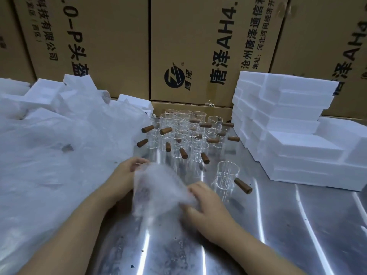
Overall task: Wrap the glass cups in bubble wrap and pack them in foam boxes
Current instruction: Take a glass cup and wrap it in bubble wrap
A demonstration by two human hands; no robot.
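Note:
A bundle of bubble wrap (pixel 158 187) lies between my hands on the steel table, with something dark showing faintly through it. My left hand (pixel 127 171) grips its far left edge. My right hand (pixel 200 203) holds its near right side, fingers curled into the wrap. One glass cup with a brown wooden handle (pixel 227 175) stands just right of the bundle. Several more glass cups with wooden handles (pixel 184 133) stand in a cluster behind. White foam boxes (pixel 288 132) are stacked at the right.
A large heap of bubble wrap and plastic (pixel 59 155) with foam pieces (pixel 43 92) fills the left side. Tall cardboard cartons (pixel 198 46) form a wall at the back. The shiny metal table (pixel 278 235) stretches to the near right.

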